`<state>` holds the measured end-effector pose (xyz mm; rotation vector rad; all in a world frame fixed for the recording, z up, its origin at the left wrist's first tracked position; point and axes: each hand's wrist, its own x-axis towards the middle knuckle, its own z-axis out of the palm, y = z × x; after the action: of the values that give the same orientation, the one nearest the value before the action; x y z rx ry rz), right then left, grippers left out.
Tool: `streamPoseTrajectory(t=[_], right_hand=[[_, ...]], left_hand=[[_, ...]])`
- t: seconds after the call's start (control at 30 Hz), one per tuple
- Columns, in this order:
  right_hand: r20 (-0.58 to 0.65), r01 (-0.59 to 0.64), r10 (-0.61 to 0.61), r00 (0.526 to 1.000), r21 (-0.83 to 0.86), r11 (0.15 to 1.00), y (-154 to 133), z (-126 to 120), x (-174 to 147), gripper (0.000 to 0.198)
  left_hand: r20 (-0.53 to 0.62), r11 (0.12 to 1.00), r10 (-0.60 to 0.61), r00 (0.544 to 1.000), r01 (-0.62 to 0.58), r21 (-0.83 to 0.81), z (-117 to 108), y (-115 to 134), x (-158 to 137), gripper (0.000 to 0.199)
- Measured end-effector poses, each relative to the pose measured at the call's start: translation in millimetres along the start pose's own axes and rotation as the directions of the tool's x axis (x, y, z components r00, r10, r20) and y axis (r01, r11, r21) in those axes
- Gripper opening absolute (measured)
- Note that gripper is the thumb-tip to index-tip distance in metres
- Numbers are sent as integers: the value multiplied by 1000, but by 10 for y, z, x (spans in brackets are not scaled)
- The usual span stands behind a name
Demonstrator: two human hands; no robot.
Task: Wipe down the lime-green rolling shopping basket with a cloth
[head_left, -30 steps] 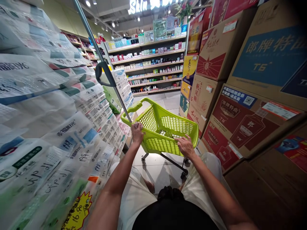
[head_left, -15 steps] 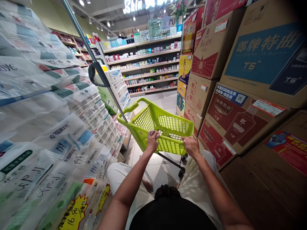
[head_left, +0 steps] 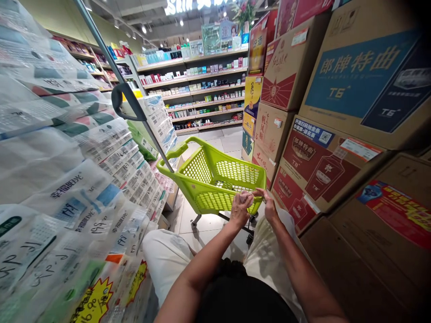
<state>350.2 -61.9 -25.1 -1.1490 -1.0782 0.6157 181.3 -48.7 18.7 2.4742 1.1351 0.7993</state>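
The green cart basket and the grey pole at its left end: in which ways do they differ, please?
Colour: the green basket is bright yellow-green; the grey pole is dull.
Shape: the basket is wide, with perforated walls; the pole is long and thin.
Hands: the left hand and right hand are at the basket's near side; neither is at the pole.
They share one spot: the pole's lower end meets the basket's rim.

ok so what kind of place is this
Most likely a supermarket or similar shop: a green shopping cart stands in an aisle between stacked cartons and packs with handwritten prices, with shelves of small packaged goods beyond.
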Motion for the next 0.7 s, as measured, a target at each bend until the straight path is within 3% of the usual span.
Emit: streamPoseTrajectory(t=[0.1,0.23,0.37,0.43,0.57,0.7], right_hand=[[-10,-21,22,1000,82,996,6,-40,-6,50],[-8,-16,17,1000,76,997,-12,-27,3,50],[-11,26,-27,1000,-52,998,-20,23,3,53],[18,76,-75,997,-168,983,1,24,-12,53],[87,183,-163,983,-336,924,72,-10,-32,53],[70,199,-186,980,-351,915,136,13,10,54]], left_hand=[[-4,998,21,1000,-21,62,-166,-99,77,74],[-231,985,-154,961,167,40,-246,-201,129,71],[-156,999,39,987,-37,17,-66,-307,24,76],[-264,1000,-9,964,3,-23,-25,-465,-28,77],[-517,960,-279,809,252,-125,-294,-959,19,63],[-706,890,-416,573,416,-187,-937,-1417,249,58]])
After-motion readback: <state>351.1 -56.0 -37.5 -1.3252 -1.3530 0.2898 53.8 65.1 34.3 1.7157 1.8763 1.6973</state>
